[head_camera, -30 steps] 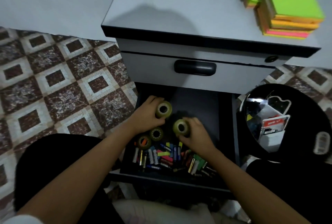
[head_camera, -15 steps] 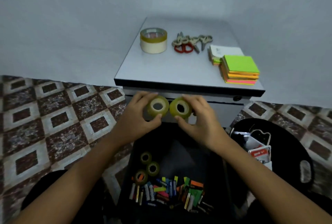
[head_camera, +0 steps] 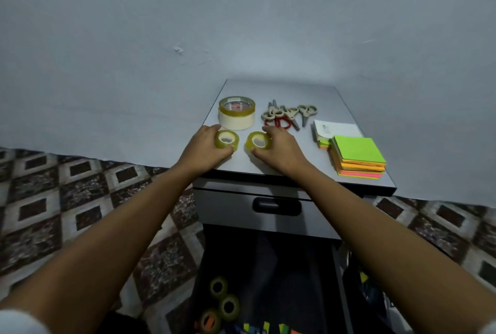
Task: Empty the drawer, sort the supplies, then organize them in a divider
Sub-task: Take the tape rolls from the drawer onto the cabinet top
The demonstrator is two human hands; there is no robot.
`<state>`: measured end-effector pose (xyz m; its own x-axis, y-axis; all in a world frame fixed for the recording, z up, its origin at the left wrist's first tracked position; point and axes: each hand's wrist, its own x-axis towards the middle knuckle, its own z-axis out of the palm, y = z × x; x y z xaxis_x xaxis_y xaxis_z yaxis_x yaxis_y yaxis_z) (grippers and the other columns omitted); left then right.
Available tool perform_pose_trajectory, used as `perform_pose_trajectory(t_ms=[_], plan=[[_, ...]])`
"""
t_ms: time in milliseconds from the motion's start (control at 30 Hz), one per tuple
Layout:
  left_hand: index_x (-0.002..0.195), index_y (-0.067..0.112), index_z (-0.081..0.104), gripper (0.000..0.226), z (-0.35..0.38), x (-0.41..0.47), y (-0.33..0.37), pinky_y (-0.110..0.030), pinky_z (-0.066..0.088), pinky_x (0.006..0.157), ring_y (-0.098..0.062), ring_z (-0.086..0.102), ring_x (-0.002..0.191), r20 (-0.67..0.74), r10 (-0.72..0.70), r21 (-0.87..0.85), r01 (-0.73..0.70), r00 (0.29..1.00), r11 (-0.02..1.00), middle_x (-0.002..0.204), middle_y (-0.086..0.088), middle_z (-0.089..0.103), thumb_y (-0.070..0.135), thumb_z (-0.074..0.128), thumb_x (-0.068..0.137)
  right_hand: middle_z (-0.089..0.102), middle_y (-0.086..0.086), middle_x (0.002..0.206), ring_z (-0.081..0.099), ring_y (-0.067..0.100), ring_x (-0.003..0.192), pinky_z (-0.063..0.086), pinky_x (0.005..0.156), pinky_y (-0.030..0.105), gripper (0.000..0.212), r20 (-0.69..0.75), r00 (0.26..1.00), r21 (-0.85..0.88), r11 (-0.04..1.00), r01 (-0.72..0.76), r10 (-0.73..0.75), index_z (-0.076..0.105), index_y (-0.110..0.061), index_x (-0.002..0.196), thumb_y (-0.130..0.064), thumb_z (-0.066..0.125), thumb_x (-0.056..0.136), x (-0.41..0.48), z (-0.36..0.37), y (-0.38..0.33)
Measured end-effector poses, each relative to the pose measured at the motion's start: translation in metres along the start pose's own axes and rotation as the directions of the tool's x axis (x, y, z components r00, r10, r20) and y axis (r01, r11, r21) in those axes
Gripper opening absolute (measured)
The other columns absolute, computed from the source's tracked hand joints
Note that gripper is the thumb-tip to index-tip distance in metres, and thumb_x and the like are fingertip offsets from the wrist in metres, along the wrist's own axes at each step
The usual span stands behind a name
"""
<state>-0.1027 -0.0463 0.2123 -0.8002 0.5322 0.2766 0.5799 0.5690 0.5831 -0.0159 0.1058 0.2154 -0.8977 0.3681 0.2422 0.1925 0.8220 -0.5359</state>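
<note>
Head camera, looking down past two bare forearms at a small grey cabinet against a pale wall.

The left hand (head_camera: 206, 143) curls its fingers and thumb round a first small tape roll (head_camera: 226, 140). The right hand (head_camera: 279, 146) grips a second small tape roll (head_camera: 258, 141) the same way. Both yellowish rolls lie flat, hole upward, on the cabinet top (head_camera: 308, 154) near its front edge, at about 7 o'clock on that surface. The hands are apart, and a narrow gap shows between the rolls.

At 10 o'clock on the top is a wide tape stack (head_camera: 236, 113): a clear roll sits on a cream one. The core carries a red printed label, too small to read. At 12 o'clock lies a pile of scissors (head_camera: 288, 116) with beige and red handles. At 3 o'clock a white pad (head_camera: 335, 129) bears a small dark mark that is not legible. Just in front of it, at 4 o'clock, is a stack of sticky notes (head_camera: 358, 156), green above orange and pink.

Below the top is a closed drawer (head_camera: 228, 207) with a black handle. Under that, at the frame's 6 o'clock, the open drawer (head_camera: 268, 266) holds three small rolls (head_camera: 229, 307) at its left side. Coloured items (head_camera: 268, 328) are cut off by the bottom edge. Patterned floor tiles (head_camera: 53, 213) lie at 8 o'clock.
</note>
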Motion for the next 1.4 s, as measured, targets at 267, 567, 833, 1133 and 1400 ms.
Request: perform_pose_trajectory(t_ms=[267,567,833,1133,1400], plan=[[0.125,0.005,0.053,0.047,0.001,0.023,-0.009,-0.027,0.04,0.079,-0.025,0.057,0.106,0.022,-0.094,-0.095,0.095,0.995,0.991,0.122,-0.014,0.06,0.024,0.064,0.084,0.053,0.016,0.13,0.05,0.029,0.118,0.043,0.096,0.035,0.064,-0.042,0.998,0.063,0.997,-0.051,0.054,0.042,-0.007,0.137,-0.029,0.065,0.082,0.032,0.026,-0.002],[0.139,0.014,0.041,0.064,0.001,0.038,-0.023,-0.024,0.041,0.084,-0.018,0.055,0.107,0.062,-0.143,-0.179,0.152,0.988,0.972,0.129,-0.009,0.056,0.024,0.065,0.08,0.054,0.015,0.128,0.052,0.029,0.115,0.046,0.094,0.037,0.061,-0.088,0.994,0.118,0.991,-0.058,0.069,0.042,-0.006,0.135,-0.025,0.065,0.082,0.04,0.036,-0.009],[0.141,0.016,0.037,0.065,0.002,0.041,-0.025,-0.022,0.041,0.079,-0.013,0.055,0.096,0.077,-0.118,-0.231,0.133,0.99,0.964,0.127,-0.007,0.057,0.021,0.064,0.082,0.057,0.014,0.123,0.054,0.028,0.108,0.046,0.087,0.034,0.051,-0.102,0.994,0.12,0.992,-0.029,0.042,0.046,-0.009,0.129,-0.026,0.063,0.084,0.045,0.04,-0.012],[0.14,0.016,0.039,0.06,-0.001,0.018,-0.022,-0.023,0.035,0.096,-0.022,0.045,0.124,-0.055,-0.021,-0.13,0.013,0.998,0.991,0.137,-0.011,0.044,0.023,0.064,0.087,0.045,0.015,0.136,0.044,0.026,0.125,0.035,0.101,0.03,0.063,-0.077,0.997,0.113,0.994,0.012,-0.003,0.04,-0.012,0.139,-0.027,0.067,0.084,0.032,0.029,-0.007],[0.103,0.005,0.061,0.021,0.022,-0.092,-0.022,0.001,0.033,0.078,0.003,0.046,0.086,-0.264,0.327,-0.107,-0.364,0.907,0.925,0.094,0.002,0.052,0.018,0.059,0.086,0.056,0.009,0.119,0.054,0.019,0.109,0.038,0.088,0.017,0.042,-0.208,0.954,0.09,0.967,0.24,-0.218,0.057,-0.012,0.126,-0.024,0.064,0.087,-0.07,0.013,-0.002]])
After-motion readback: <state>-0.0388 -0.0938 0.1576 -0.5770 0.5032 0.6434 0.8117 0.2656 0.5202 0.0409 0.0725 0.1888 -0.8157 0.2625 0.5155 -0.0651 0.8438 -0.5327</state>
